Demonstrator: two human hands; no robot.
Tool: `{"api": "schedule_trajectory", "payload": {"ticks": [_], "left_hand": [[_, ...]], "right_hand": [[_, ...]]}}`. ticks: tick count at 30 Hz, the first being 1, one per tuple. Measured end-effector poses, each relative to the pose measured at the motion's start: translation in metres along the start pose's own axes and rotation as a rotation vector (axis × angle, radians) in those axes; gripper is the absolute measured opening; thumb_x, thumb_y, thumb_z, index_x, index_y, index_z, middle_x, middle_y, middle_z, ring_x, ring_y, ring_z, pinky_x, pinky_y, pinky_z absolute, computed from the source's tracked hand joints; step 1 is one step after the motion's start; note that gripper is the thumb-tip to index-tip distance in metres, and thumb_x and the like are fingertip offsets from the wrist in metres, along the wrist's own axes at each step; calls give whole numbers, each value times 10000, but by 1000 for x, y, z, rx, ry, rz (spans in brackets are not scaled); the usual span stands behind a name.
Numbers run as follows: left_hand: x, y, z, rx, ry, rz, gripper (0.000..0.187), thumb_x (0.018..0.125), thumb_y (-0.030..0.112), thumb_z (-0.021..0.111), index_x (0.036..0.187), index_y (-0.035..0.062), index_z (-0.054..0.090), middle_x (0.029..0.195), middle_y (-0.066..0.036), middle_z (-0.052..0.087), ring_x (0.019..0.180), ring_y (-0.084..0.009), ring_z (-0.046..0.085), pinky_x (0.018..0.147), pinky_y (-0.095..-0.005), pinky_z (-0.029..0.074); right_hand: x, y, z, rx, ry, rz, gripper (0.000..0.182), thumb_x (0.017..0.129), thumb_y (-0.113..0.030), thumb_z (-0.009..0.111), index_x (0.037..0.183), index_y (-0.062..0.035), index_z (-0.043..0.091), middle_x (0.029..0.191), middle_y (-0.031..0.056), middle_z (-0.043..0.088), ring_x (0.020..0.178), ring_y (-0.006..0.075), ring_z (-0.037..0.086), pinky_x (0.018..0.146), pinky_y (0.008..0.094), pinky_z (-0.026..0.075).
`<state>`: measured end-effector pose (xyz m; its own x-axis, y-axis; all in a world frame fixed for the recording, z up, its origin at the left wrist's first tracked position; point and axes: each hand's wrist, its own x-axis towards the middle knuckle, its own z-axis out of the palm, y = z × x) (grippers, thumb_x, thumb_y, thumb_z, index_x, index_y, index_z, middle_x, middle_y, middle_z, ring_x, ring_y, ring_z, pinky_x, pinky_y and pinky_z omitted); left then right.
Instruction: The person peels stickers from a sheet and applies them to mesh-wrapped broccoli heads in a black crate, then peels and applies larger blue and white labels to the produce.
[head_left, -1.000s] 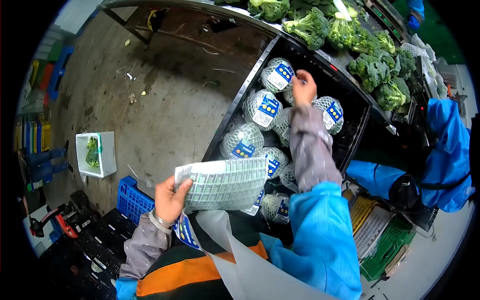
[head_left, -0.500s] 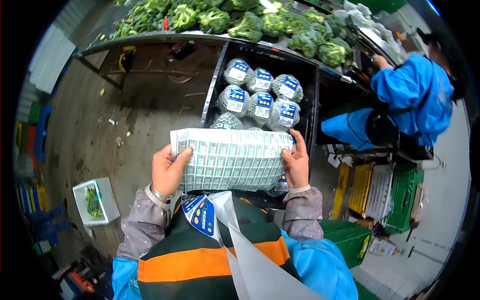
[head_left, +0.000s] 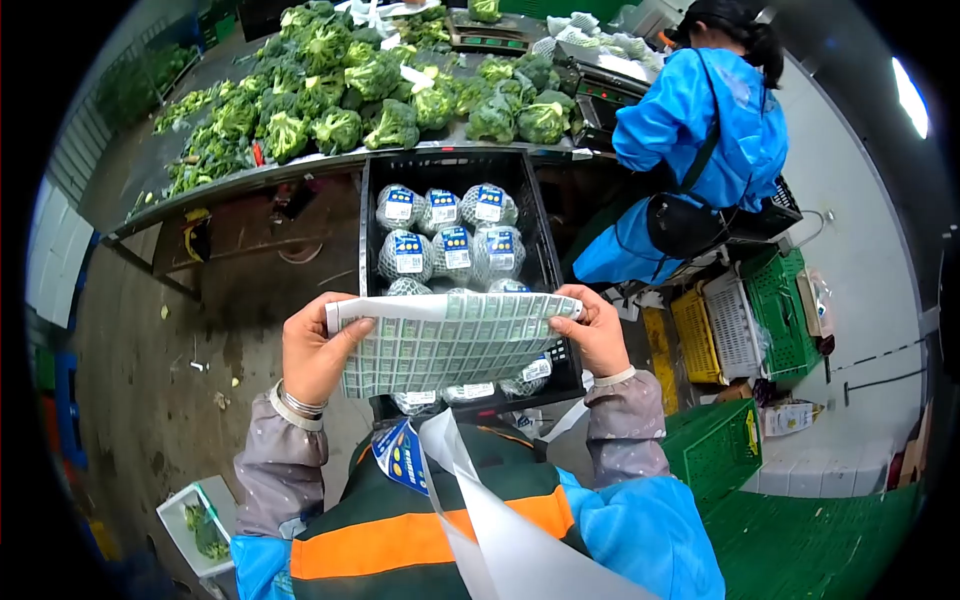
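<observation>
Between my two hands a sheet of small green-and-white stickers (head_left: pixel 445 345) is stretched out flat. My left hand (head_left: pixel 318 345) pinches its left edge, thumb on top. At the right end my right hand (head_left: pixel 592 330) is closed on its upper corner. Beneath the sheet stands a black crate (head_left: pixel 545 235) holding several net-wrapped, labelled bundles (head_left: pixel 408 256); the sheet hides some of them. A strip of white backing paper with a blue label (head_left: pixel 402 455) hangs against my apron.
Ahead, a table carries a heap of broccoli (head_left: pixel 375 75). A co-worker in blue (head_left: pixel 705 120) stands at the right. Green crates (head_left: pixel 715 450), a yellow crate (head_left: pixel 697 335) and a white crate (head_left: pixel 738 315) are at the right. A white bin (head_left: pixel 185 515) sits on the floor, lower left.
My view has tilted up and turned right, showing more of the broccoli table. Both hands still hold the sticker sheet, its right end now raised slightly.
</observation>
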<state>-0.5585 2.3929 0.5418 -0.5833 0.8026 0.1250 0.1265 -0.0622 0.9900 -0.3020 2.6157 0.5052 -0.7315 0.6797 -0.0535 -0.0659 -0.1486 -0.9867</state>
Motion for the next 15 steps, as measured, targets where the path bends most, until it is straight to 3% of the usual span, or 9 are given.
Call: {"api": "schedule_trajectory", "payload": {"ticks": [1,2,5,6,11,14,15], "left_hand": [[1,-7,-9,20,-40,-22,211,771,6,671,971,-15,606,846,-39,634,753,-85,579,666,-219,468],[2,-9,-15,40,-80,-47,249,755,5,678,991,-7,601,887,-61,636,778,-109,592,682,-238,474],[3,6,-17,642,125,342,416,679,38,722,1067,28,573,1025,-94,603,936,-227,581,800,-330,458],[4,26,-13,959,152,501,601,591,112,772,1141,74,534,1125,-96,551,1092,-321,486,918,-406,382],[6,50,28,819,-256,522,669,554,179,804,1155,108,520,1092,-62,559,1084,-286,482,984,-469,276],[10,31,26,769,-299,319,355,592,111,780,905,88,615,856,-81,644,835,-274,603,753,-364,449],[10,26,27,700,-218,317,205,626,98,759,778,75,623,702,-89,636,671,-275,615,587,-337,459]], "right_hand": [[-5,-2,4,7,78,-15,261,747,53,659,977,-9,554,850,13,616,764,70,576,689,196,459],[-10,-3,5,-55,98,-50,230,751,62,650,953,-3,561,832,11,617,754,60,574,677,187,453],[-24,-9,13,-183,159,-118,120,760,77,639,840,10,580,786,9,620,719,32,558,636,163,423],[-28,-9,18,-186,177,-151,112,765,77,637,838,13,579,778,9,619,713,37,560,636,168,428],[-39,-12,43,-233,187,-244,122,754,78,653,821,8,580,783,13,611,737,54,571,651,184,443],[-41,-20,46,-227,173,-297,136,748,80,663,842,16,588,807,27,622,746,68,578,669,194,453],[-41,-24,46,-208,167,-277,144,748,81,661,858,19,592,816,32,626,747,70,580,669,195,456]]}}
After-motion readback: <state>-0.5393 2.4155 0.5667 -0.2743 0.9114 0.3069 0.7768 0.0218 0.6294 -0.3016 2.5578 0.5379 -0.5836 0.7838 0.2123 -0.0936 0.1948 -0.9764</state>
